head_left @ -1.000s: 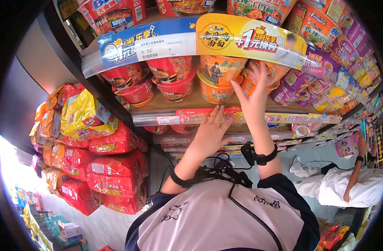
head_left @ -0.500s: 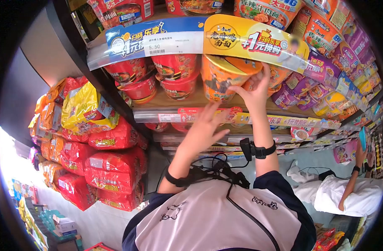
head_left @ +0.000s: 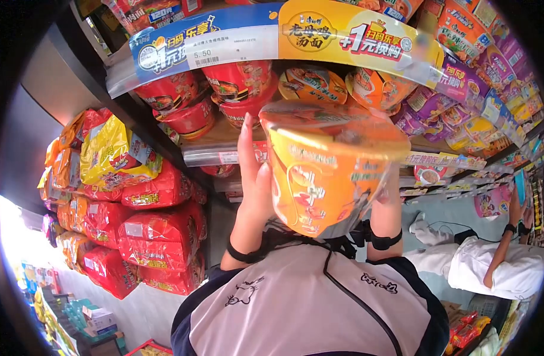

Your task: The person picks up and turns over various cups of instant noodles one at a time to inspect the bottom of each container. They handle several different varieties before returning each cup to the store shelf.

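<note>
A large orange cup of instant noodles (head_left: pixel 325 184) is held up in front of my chest, its lid tilted and its print smeared by motion. My right hand (head_left: pixel 390 184) grips it from the right side, with most of the fingers hidden behind the cup. Along the cup's left side stands my left hand (head_left: pixel 255 178), fingers stretched upward and thumb close to the wall of the cup. Behind it on the shelf sit another orange noodle cup (head_left: pixel 312 86) and stacked red noodle tubs (head_left: pixel 239 83).
A curved price strip (head_left: pixel 233 47) runs along the shelf edge above my hands. Red multipacks of noodles (head_left: pixel 156 237) are piled at the left, a yellow pack (head_left: pixel 120 151) on top. Purple cups (head_left: pixel 429 115) fill the shelf at right. Another person (head_left: pixel 491 267) is at the far right.
The orange noodle cup has come off the shelf toward me in my right hand, baring another cup behind it. My left hand has risen to the cup's left side.
</note>
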The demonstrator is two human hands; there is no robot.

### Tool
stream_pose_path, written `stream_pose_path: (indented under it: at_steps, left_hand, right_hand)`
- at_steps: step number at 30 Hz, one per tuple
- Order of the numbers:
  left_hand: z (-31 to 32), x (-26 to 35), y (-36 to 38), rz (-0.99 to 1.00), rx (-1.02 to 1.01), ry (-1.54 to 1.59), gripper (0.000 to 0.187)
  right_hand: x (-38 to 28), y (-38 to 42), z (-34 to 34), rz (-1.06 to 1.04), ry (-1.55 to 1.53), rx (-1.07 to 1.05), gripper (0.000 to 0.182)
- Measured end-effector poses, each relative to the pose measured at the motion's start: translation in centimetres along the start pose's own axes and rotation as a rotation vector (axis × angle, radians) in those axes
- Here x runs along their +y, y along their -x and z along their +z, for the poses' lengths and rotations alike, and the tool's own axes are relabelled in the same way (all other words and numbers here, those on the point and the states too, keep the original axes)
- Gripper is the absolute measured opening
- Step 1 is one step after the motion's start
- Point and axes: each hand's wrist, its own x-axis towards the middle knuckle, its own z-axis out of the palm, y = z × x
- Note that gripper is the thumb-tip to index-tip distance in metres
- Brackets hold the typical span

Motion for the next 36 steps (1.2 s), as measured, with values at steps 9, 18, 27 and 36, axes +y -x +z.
stream_pose_path:
  at_steps: [9,18,27,36]
  left_hand:
    - [3.8,2.5,-0.2,0.245,-0.144,-0.263,0.071]
    - [2.2,1.9,-0.1,0.423,-0.094,-0.462,0.077]
    - [2.5,4.2,-0.5,0.473,-0.214,-0.632,0.097]
    - [3.1,4.6,-1.6,0.468,-0.216,-0.652,0.119]
  right_hand:
    - [-0.6,2.7,-0.6,0.211,0.276,-0.038,0.101]
    - [-0.2,2.6,-2.5,0.128,0.497,-0.274,0.048]
    - [-0.1,2.2,-1.3,0.051,0.615,-0.394,0.039]
    - [-0.5,2.2,-1.1,0.096,0.649,-0.377,0.041]
